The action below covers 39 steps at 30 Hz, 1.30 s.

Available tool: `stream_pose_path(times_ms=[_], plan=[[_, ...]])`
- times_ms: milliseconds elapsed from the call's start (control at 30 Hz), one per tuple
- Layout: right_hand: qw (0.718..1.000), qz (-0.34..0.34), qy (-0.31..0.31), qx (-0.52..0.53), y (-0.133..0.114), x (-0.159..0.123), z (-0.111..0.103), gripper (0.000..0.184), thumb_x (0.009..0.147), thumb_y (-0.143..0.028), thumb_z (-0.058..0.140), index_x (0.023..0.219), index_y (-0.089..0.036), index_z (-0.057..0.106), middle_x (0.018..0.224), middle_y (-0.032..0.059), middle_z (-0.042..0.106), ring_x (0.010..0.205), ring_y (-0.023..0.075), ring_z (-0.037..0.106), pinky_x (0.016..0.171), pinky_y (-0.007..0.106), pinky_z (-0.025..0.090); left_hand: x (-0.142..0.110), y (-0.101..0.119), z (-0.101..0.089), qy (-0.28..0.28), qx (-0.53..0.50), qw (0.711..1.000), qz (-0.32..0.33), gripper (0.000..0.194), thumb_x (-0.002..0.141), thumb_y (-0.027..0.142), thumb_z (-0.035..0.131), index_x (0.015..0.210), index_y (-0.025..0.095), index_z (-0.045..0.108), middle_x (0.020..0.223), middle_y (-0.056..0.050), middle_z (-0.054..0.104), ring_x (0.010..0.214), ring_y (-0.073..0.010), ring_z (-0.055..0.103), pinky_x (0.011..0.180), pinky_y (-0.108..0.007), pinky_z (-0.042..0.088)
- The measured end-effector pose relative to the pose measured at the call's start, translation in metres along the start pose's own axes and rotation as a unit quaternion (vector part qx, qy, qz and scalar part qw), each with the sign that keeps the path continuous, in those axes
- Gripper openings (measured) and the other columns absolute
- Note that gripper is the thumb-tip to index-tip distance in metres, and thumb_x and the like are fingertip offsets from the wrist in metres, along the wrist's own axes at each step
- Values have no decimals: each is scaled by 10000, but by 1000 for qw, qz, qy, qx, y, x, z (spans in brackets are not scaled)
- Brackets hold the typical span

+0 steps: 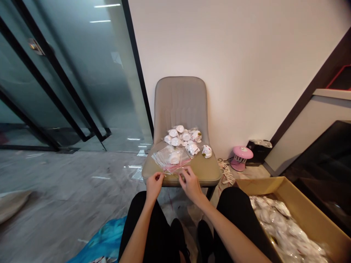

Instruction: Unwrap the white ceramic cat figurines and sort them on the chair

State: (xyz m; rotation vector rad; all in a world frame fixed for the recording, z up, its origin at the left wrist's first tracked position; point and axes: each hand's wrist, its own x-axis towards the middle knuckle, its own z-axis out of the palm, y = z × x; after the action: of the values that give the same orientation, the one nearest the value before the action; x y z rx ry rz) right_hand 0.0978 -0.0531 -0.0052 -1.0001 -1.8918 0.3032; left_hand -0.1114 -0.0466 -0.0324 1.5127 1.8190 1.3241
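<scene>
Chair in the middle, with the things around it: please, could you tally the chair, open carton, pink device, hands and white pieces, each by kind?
Chair: 1
Open carton: 1
Pink device: 1
Left hand and right hand: 2
White pieces: overlapping, not countable
Total without white pieces: 5

A: And over on the left, it's a glass partition (117, 87) with black framing, a metal lock (36, 46) high up on it!
B: Beside it, a plain pale wall (236, 73), running across to a light ledge (333, 94) at the right.
A: Down low there, a pink mushroom-shaped device (240, 158) stands upright, just beside a black box (258, 152)!
B: And on the grey marbled floor (71, 186), bright blue sheeting (105, 237) lies crumpled at the bottom!
</scene>
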Motion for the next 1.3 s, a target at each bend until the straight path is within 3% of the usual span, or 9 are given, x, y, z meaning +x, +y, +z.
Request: stream_pose_path(times_ms=[300,800,1000,1300], plan=[[997,51,48,32,26,-7,-32,119,934,-172,512,970,-205,620,986,49,568,682,142,554,690,286,471,1,4,-3,2,-30,1000,-5,341,814,464,590,795,164,751,749,-33,730,719,-197,643,697,-273,454],[988,99,119,-22,71,-24,-81,100,916,-210,536,892,-194,631,903,33,578,669,153,544,668,294,454,5,-5,-3,0,-21,1000,5,336,804,465,598,772,166,747,752,-38,734,719,-205,636,722,-289,468],[984,113,134,-43,86,-31,-92,86,897,-216,549,881,-200,632,889,37,596,704,174,563,685,309,460,6,-5,-1,6,-8,1000,-7,350,784,491,607,759,172,747,737,-45,729,716,-211,636,722,-290,472],[980,128,144,-43,87,-27,-99,91,879,-214,537,857,-204,625,882,32,605,656,163,561,665,304,462,7,-11,-1,4,-11,1000,-3,351,789,483,610,785,162,753,736,-47,724,696,-198,631,720,-283,476]])
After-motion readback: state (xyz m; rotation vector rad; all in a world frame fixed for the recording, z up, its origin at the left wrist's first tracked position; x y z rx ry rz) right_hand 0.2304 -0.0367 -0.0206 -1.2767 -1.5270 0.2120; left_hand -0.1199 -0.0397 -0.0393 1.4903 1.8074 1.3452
